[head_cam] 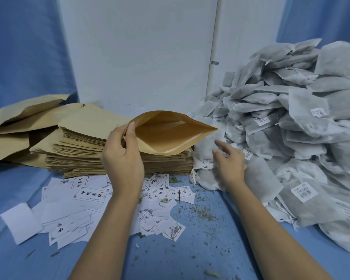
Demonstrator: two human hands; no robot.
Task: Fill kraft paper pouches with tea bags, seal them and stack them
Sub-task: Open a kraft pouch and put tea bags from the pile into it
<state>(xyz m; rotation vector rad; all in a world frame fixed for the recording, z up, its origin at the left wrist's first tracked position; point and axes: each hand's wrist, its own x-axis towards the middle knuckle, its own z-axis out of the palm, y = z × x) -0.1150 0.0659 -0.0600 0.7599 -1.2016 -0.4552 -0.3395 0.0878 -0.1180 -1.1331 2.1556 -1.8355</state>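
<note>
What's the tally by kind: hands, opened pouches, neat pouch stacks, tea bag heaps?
Hands: 2 (left hand, right hand)
Opened kraft pouch, gripped by the left hand: 1
Neat stack of flat pouches: 1
Tea bag heap: 1
Total: 5

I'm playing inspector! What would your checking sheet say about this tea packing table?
Surface: blue cloth covers the table.
Job's things: open pouch, mouth held wide; stack of flat pouches behind it; pile of tea bags on the right.
Clutter: paper labels scattered in front of the stack; tea crumbs sprinkled on the cloth.
Hands: left hand pinches the pouch's rim; right hand, fingers straight and blurred, is at the pile's edge.
Cables: nothing seen.
Surroundings: white wall behind; blue curtain on both sides.
</note>
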